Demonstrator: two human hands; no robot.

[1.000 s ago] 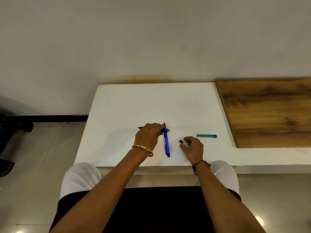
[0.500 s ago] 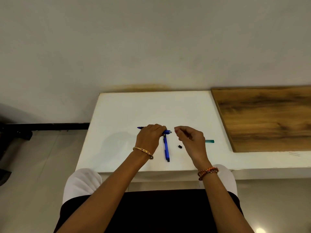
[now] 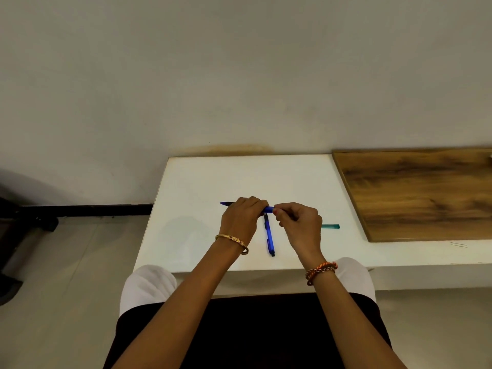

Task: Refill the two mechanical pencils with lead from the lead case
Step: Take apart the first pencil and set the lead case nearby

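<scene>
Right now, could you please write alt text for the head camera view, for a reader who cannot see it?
A seated person's left hand grips a blue mechanical pencil level above a white table, while the right hand pinches at its right end. A second blue pencil lies on the table between the hands, and a teal lead case shows just beyond the right hand.

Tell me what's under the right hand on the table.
The teal lead case pokes out from beneath the right hand. Its other end, and anything else there, is covered.
</scene>
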